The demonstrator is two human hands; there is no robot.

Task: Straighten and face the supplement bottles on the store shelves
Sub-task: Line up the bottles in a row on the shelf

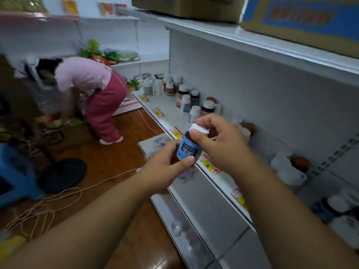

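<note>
Head view: left hand point(165, 164) grips brown bottle point(189, 148) (blue label), right hand point(217, 140) pinches its cap point(199, 129)

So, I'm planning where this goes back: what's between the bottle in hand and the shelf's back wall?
The head view shows the right hand on the bottle, then bare shelf beyond it.

Held bottle point(189, 147): between left hand point(167, 167) and right hand point(219, 140), before the shelf point(171, 107)
Bottles point(184, 94): on shelf (rear)
Boxes point(291, 18): above
</note>
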